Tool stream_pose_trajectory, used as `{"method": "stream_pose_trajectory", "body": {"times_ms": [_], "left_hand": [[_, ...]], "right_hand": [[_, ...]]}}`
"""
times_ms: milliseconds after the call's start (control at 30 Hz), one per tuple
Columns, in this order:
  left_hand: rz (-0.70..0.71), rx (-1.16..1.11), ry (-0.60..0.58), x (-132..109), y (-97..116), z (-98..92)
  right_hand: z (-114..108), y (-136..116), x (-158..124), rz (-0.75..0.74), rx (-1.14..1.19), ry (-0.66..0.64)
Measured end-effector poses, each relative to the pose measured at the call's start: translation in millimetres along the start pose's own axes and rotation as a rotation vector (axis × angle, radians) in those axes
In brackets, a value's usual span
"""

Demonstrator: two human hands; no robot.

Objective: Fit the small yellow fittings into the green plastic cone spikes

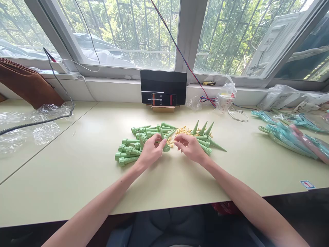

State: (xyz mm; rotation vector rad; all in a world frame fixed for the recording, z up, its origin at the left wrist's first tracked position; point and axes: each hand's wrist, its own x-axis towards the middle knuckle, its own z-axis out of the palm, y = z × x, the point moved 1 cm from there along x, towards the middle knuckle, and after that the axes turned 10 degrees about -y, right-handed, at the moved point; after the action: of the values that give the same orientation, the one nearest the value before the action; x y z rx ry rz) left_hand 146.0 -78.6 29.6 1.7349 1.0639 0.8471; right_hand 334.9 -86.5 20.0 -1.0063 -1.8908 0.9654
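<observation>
My left hand [151,150] is closed on a green plastic watering spike [166,148], its ribbed cap end down and the point up. Just to the right, my right hand [189,146] has its fingers bent together in a pinch; whatever is in them is too small to make out. Between and behind the hands lies a heap of small yellow plastic pieces [183,130]. Many more green spikes [128,150] are piled beside my left hand. Past my right hand, several spikes stand point up [202,128] and others lie on their sides [217,144].
A tablet [163,82] with a phone [164,99] before it leans by the window. Bagged turquoise items [288,137] lie at the right. Clear plastic wrapping [38,128], a cable [59,117] and a brown bag [28,82] are at the left.
</observation>
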Motion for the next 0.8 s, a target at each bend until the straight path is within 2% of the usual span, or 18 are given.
{"method": "stream_pose_trajectory", "body": {"times_ms": [200, 467, 800], "left_hand": [[-0.014, -0.06, -0.013, -0.6, 3.2, 1.5], [-0.101, -0.111, -0.032, -3.3, 9.0, 1.7], [-0.14, -0.178, -0.062, -2.7, 7.5, 2.6]], "right_hand": [[0.7, -0.2, 0.1, 0.008, 0.018, -0.024], [0.7, -1.2, 0.5, 0.021, 0.03, -0.054], [1.0, 2.1, -0.1, 0.003, 0.04, -0.07]]}}
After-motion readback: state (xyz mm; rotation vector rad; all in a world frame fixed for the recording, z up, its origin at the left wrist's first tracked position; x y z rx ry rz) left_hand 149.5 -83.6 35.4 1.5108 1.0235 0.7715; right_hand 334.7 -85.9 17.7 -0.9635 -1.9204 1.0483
